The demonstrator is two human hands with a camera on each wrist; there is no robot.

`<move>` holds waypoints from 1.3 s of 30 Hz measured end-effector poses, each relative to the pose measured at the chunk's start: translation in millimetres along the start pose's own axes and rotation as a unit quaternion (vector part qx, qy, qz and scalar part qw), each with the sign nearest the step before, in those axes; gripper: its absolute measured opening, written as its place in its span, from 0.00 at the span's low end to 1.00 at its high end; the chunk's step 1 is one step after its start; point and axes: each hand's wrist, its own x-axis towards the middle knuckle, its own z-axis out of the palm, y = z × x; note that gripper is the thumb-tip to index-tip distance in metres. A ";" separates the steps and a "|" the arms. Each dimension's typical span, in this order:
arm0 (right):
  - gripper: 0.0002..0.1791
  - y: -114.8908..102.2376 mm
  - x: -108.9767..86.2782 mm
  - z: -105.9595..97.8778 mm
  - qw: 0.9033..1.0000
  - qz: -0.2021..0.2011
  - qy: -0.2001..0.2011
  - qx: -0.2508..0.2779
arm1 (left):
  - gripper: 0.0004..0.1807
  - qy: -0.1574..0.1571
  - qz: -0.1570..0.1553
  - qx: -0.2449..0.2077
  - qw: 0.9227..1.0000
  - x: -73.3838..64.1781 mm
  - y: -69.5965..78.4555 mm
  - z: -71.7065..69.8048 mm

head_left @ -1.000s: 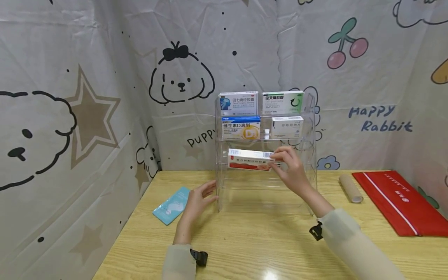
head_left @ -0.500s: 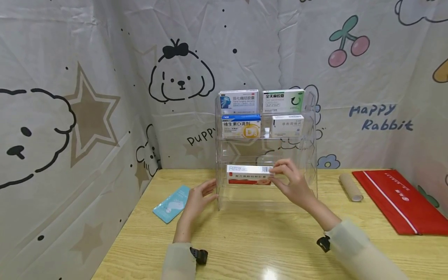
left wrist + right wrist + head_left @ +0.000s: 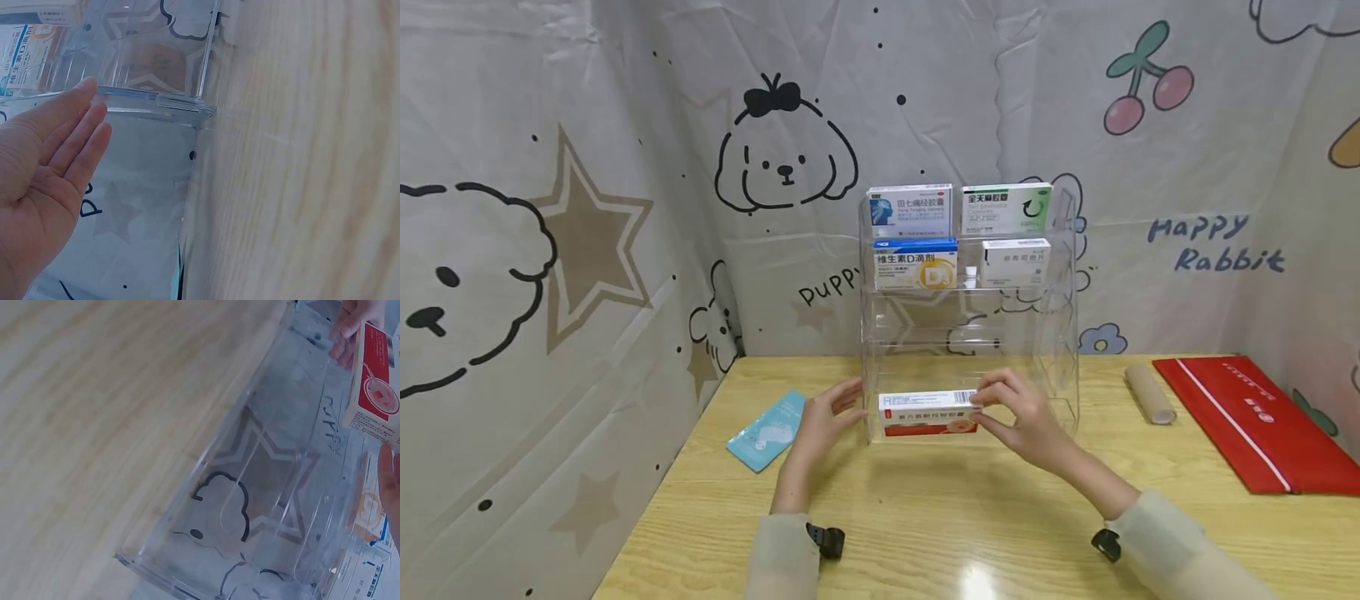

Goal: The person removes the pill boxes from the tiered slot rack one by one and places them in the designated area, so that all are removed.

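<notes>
My right hand (image 3: 1028, 423) pinches the right end of a white and red medicine box (image 3: 928, 414) between thumb and fingers. The box lies level in front of the lowest tier of a clear acrylic display rack (image 3: 955, 343); whether it touches the shelf cannot be made out. In the right wrist view, the box's red panel (image 3: 377, 375) faces the camera and only part of the hand (image 3: 390, 487) shows. My left hand (image 3: 823, 423) is at the rack's left side, its fingers extended. The left wrist view has those fingertips (image 3: 87, 84) at the rack's side edge.
Higher tiers hold a blue-white box (image 3: 912, 212), a green-white box (image 3: 1006, 208), a vitamin D box (image 3: 915, 265) and a small white box (image 3: 1015, 263). A teal packet (image 3: 767, 432) lies left; a cardboard tube (image 3: 1150, 395) and red pouch (image 3: 1255, 425) lie right.
My right hand has lowered the medicine box from the third tier's height to the rack's lowest tier, and the box has levelled out. The left hand stays at the rack's left side.
</notes>
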 end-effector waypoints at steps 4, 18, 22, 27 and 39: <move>0.18 -5.1 -4.9 1.4 0.999 0.019 -0.025 0.003 | 0.30 0.002 0.006 -0.002 1.000 0.9 1.2 -1.0; 0.21 -17.5 -19.3 11.9 0.995 0.054 -0.078 0.040 | 0.30 0.002 0.007 -0.003 1.000 2.6 5.8 -2.6; 0.19 -23.2 -21.4 15.6 0.991 0.075 -0.087 0.066 | 0.30 0.002 0.015 -0.004 1.000 2.2 5.8 -2.5; 0.16 -28.6 -22.1 18.9 0.983 0.118 -0.099 0.104 | 0.30 0.003 0.011 -0.005 1.000 0.6 4.8 -2.0; 0.13 -31.7 -26.9 27.6 0.930 0.297 -0.167 0.141 | 0.29 0.000 0.022 -0.021 1.000 0.4 -2.4 0.0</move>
